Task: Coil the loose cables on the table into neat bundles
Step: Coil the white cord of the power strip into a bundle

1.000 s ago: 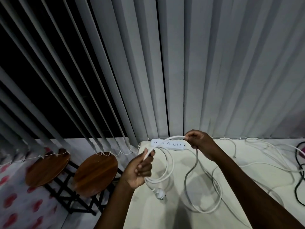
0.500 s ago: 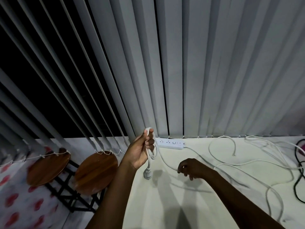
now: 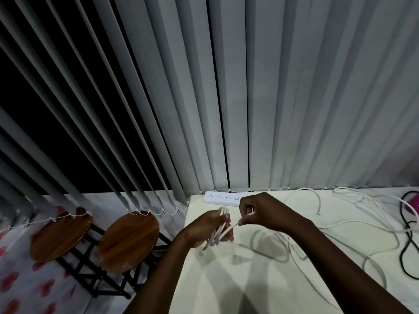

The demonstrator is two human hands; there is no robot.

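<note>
We see a smooth, matte, cream-white desk (image 3: 226,291) whose left corner sits against tall grey vertical blind slats (image 3: 283,98), the slats linked along the bottom by a thin beaded chain. Above that corner our two hands meet. The left hand (image 3: 205,230) has its fingers (image 3: 227,234) curled round a small bundle of thin white round cable (image 3: 218,233); several loops show as pale parallel strands, but motion blur keeps us from counting them. The right hand (image 3: 260,211) pinches one strand of the same cable between thumb and fingers, just beside the left hand, and the strand runs taut from one to the other. Below the bundle a blurred pale shape hangs, too soft to name.

The rest of the white cable trails loose across the desk to the right in wide, overlapping curves; how many separate cords lie there we cannot tell. One black cable (image 3: 405,250) snakes along the right edge, cut off by the frame, near a pink object (image 3: 413,203) that is mostly out of view. One white oblong plastic power strip (image 3: 222,197) lies flat at the desk's far edge, partly hidden by the right hand.

Left of the desk stand two round brown wooden-topped stools (image 3: 129,241) on black metal frames, over a pale floor with red heart-like blotches.
</note>
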